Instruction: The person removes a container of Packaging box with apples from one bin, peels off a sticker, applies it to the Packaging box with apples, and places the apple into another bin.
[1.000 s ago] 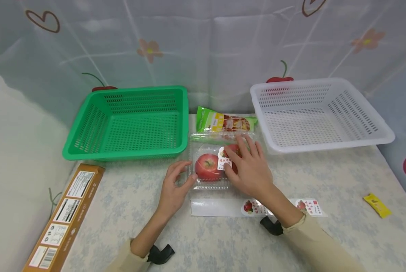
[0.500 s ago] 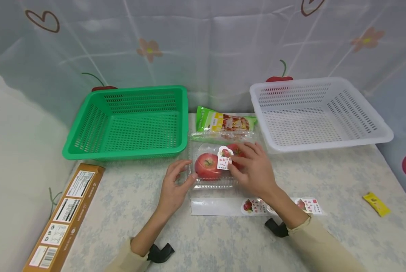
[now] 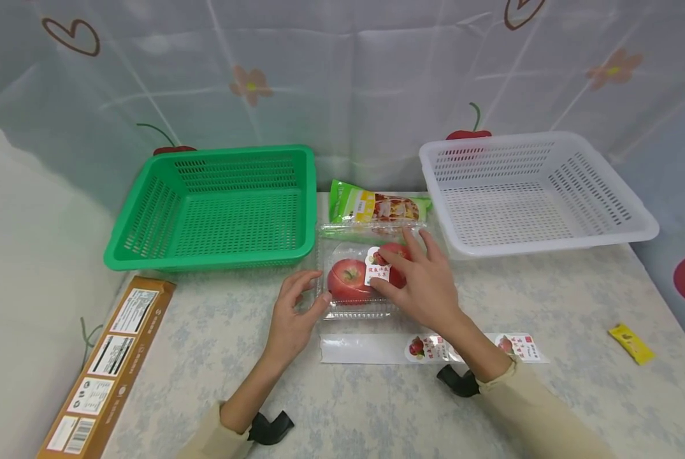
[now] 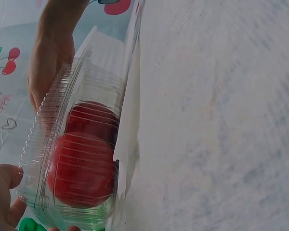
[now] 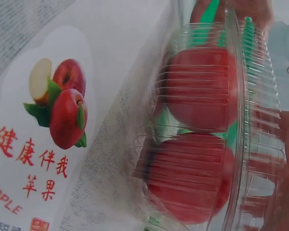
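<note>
Two red apples [image 3: 346, 285] lie inside a clear plastic clamshell box [image 3: 356, 312], its lid down. On the lid sits a white sticker [image 3: 375, 273] with an apple picture and red lettering. My right hand [image 3: 428, 284] spreads over the lid's right half, thumb and index finger touching the sticker; its fingers partly cover the second apple. At the box's left side rests my left hand [image 3: 293, 312], fingers and thumb touching the edge. The left wrist view shows that thumb [image 4: 8, 175] at the lid's rim. A strip of apple stickers [image 3: 365, 349] lies in front, partly under the right forearm.
Behind the box is a green food packet [image 3: 399, 207]. A green basket [image 3: 239, 260] stands at back left, a white basket [image 3: 554, 245] at back right. A long brown carton [image 3: 113, 363] lies at left, and a small yellow packet [image 3: 631, 343] at right.
My right hand drew its fingers in and back from the lid, then spread them forward again, with thumb and index finger over the sticker. My left hand has stayed put.
</note>
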`<state>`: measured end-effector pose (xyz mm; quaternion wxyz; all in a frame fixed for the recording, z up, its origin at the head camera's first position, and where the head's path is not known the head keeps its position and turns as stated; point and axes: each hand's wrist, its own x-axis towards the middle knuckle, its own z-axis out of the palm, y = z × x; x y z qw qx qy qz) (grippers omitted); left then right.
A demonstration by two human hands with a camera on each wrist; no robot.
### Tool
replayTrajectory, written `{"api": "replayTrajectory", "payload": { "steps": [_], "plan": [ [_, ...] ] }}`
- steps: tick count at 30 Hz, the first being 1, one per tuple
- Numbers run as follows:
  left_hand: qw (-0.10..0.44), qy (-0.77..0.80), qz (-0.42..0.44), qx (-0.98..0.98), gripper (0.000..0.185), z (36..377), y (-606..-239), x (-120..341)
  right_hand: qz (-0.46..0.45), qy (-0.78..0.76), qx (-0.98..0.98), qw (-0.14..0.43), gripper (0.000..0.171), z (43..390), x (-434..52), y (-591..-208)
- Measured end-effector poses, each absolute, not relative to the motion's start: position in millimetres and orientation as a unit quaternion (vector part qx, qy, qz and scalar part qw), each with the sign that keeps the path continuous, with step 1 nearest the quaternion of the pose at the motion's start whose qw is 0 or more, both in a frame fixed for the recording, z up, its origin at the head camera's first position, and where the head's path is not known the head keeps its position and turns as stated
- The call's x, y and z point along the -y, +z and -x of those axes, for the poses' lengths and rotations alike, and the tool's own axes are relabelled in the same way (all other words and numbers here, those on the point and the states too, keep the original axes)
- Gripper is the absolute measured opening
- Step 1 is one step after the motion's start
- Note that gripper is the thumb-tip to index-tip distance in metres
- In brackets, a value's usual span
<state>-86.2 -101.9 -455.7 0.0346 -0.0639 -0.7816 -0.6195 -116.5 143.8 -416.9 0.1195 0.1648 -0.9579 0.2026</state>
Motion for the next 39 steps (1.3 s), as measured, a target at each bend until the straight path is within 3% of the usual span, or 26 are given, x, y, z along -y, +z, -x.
{"api": "replayTrajectory", "payload": {
  "steps": [9,15,21,30,39],
  "plan": [
    [0.036,-0.618,0.060,0.783,0.039,86.6,-454.7,102.1,-0.191,0.279,0.941,0.030,0.049,120.8,-152.9,-407.8],
    [0.032,-0.620,0.064,0.781,0.041,86.7,-454.6,101.0,-0.196,0.297,0.934,0.015,0.049,120.1,-157.3,-405.6],
    [0.034,-0.621,0.064,0.781,0.041,86.5,-455.4,101.1,-0.196,0.302,0.932,0.053,0.041,117.4,-159.0,-411.7],
    [0.032,-0.620,0.064,0.781,0.041,85.8,-455.5,100.4,-0.245,0.302,0.907,0.160,0.024,114.1,-162.8,-425.4],
    [0.038,-0.621,0.064,0.780,0.037,85.7,-455.6,101.5,-0.291,0.178,0.923,0.179,0.035,117.8,-160.6,-424.9]
  ]
}}
